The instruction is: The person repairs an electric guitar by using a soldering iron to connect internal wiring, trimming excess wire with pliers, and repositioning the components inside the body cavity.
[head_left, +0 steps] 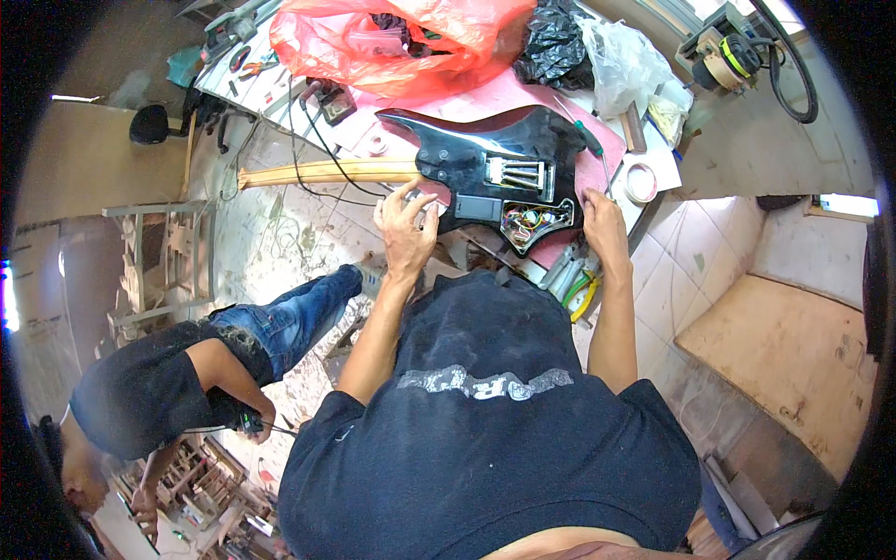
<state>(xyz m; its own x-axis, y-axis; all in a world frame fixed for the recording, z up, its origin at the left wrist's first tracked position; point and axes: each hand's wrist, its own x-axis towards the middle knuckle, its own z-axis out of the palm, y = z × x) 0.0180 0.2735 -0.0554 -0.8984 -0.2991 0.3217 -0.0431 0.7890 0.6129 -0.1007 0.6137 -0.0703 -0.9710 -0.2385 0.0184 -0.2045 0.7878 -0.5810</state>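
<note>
A black electric guitar [467,149] lies back side up, its pale wooden neck [327,172] pointing left. Metal springs [519,174] show in one open cavity; coloured wires [532,222] fill another near the lower edge. Between the neck end and the wires sits a dark grey rectangular cover [477,207]. My left hand [408,233] is open, fingers spread, at the body's edge beside the neck joint. My right hand [607,229] has its fingers pinched together just right of the body; what they hold is too small to make out. A green-handled screwdriver [590,138] lies beyond it.
A red plastic bag [401,42], a black bag [555,47] and a clear bag [625,65] crowd the table's far side. A tape roll [640,183] is at right. Black cables [308,140] hang near the neck. Another person [159,392] works at lower left.
</note>
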